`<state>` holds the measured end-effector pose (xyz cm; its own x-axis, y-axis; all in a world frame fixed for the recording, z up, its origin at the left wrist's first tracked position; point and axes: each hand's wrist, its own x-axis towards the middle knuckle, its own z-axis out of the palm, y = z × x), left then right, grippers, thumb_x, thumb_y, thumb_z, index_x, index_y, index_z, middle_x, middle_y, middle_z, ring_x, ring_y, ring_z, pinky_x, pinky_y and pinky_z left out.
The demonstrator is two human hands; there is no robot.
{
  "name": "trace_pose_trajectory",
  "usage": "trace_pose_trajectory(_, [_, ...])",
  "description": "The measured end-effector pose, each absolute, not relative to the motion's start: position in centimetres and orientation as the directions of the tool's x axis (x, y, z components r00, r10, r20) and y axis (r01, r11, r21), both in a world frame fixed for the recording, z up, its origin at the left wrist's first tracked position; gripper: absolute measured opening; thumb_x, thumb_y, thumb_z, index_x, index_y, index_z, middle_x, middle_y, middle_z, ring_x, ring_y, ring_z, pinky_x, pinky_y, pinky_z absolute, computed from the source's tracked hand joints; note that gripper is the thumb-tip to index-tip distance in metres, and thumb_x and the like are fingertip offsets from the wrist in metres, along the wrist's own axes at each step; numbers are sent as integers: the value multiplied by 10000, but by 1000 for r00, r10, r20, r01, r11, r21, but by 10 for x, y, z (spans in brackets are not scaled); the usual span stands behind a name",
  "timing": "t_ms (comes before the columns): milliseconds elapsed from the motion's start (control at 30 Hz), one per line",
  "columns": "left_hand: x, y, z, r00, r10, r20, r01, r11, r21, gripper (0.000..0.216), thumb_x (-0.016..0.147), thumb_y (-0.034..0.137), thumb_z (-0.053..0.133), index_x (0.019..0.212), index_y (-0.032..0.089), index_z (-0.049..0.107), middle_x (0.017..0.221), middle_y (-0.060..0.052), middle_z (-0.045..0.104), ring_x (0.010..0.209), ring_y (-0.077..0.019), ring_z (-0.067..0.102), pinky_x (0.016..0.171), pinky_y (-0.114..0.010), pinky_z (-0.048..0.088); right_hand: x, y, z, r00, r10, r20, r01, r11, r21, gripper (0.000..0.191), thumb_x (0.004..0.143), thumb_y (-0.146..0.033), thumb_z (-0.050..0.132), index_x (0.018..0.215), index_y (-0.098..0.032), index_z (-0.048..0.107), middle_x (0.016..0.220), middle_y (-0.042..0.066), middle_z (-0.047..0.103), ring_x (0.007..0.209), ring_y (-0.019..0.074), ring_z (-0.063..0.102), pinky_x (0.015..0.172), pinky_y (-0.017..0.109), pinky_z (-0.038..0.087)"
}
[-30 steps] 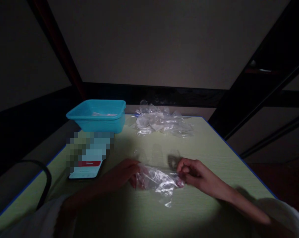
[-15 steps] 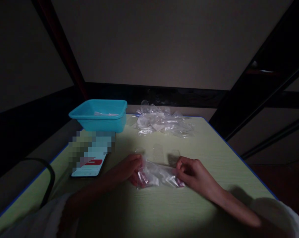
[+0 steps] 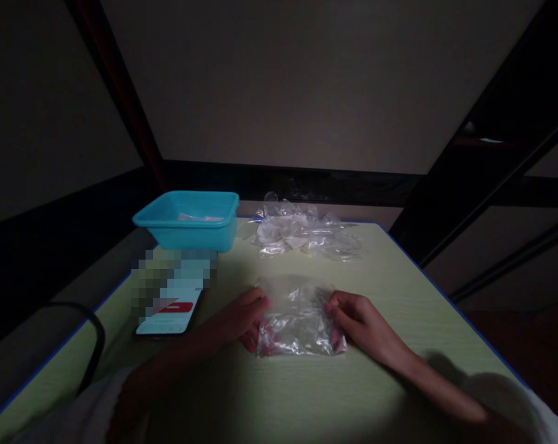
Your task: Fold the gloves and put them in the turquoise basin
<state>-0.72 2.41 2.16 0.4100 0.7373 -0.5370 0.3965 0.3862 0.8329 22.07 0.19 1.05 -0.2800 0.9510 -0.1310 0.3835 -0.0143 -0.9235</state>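
Note:
A small clear plastic zip bag [image 3: 298, 320] lies spread flat on the pale green table [image 3: 399, 296] between my hands. My left hand [image 3: 244, 317] pinches the bag's left edge, fingers closed on it. My right hand [image 3: 358, 320] pinches its right edge in the same way. A reddish strip shows along the bag's near edge. Both forearms rest on the table.
A turquoise plastic tub [image 3: 190, 219] stands at the table's far left with something pale inside. A heap of clear plastic bags [image 3: 301, 231] lies at the far edge. A phone [image 3: 170, 302] with a lit screen sits left of my left hand. A dark cable [image 3: 91, 345] loops at the left edge.
The bag was bunched and stretched narrow between my hands. Now it is opened out and lies flat, reaching farther up the table. My hands have hardly shifted.

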Motion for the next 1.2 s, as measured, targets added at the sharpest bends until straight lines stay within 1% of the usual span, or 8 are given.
trace_pose_trajectory(167, [-11, 20, 27, 382, 778, -499, 312, 399, 862, 389, 737, 520, 483, 928, 213, 343, 681, -22, 672, 687, -200, 682, 406, -174, 371, 222, 2, 13, -234, 961, -148, 274, -81, -958, 372, 750, -564, 528, 775, -205, 435, 526, 0, 633, 406, 127, 584, 382, 214, 390])
trace_pose_trajectory(333, [-24, 17, 13, 335, 858, -390, 197, 341, 919, 601, 641, 441, 612, 1103, 190, 321, 681, -22, 669, 746, -262, 682, 367, -197, 387, 226, -1, 18, -204, 965, -163, 159, -132, -979, 357, 653, -368, 693, 850, -199, 448, 584, -16, 634, 496, 120, 603, 433, 210, 411])
trace_pose_trajectory(500, [-26, 8, 10, 313, 902, -298, 227, 233, 946, 656, 666, 295, 610, 1209, 191, 258, 690, 20, 634, 629, -205, 654, 347, -182, 397, 230, -7, 14, -206, 978, -21, 178, 16, -984, 307, 641, -212, 672, 877, -201, 476, 658, -33, 593, 577, 98, 562, 525, 228, 448])
trace_pose_trajectory(633, [-22, -3, 13, 324, 898, -298, 239, 227, 944, 797, 622, 195, 648, 1279, 243, 199, 721, 66, 566, 598, -162, 632, 367, -167, 414, 233, -9, 7, -231, 972, 37, 220, 89, -972, 254, 679, -186, 617, 895, -202, 486, 661, -35, 563, 565, 92, 531, 511, 228, 431])
trace_pose_trajectory(733, [-20, -7, 11, 344, 903, -258, 216, 192, 957, 859, 594, 134, 652, 1306, 256, 187, 745, 72, 560, 605, -133, 633, 458, -183, 457, 235, -11, 4, -250, 967, 55, 246, 118, -962, 209, 719, -194, 575, 907, -200, 482, 673, -27, 557, 559, 94, 527, 493, 227, 418])
trace_pose_trajectory(800, [-19, -6, 9, 342, 909, -239, 210, 174, 962, 867, 596, 117, 640, 1317, 259, 180, 736, 78, 556, 596, -121, 634, 488, -183, 462, 235, -12, 4, -258, 964, 59, 259, 128, -957, 186, 741, -200, 551, 912, -200, 477, 684, -22, 551, 561, 96, 528, 486, 228, 419])
trace_pose_trajectory(967, [-17, -4, 10, 326, 896, -302, 208, 243, 947, 865, 596, 123, 605, 1320, 270, 156, 707, 89, 524, 547, -136, 632, 336, -127, 369, 233, -13, 6, -270, 961, 57, 303, 141, -943, 156, 776, -204, 522, 923, -203, 470, 710, -17, 533, 560, 99, 519, 472, 229, 420])
trace_pose_trajectory(1200, [-16, -3, 18, 330, 879, -343, 236, 275, 932, 817, 638, 123, 587, 1319, 255, 156, 747, 75, 517, 542, -127, 639, 334, -133, 394, 233, -16, 4, -288, 956, 62, 362, 168, -917, 164, 796, -198, 493, 953, -201, 448, 710, -23, 521, 522, 90, 522, 442, 218, 406])
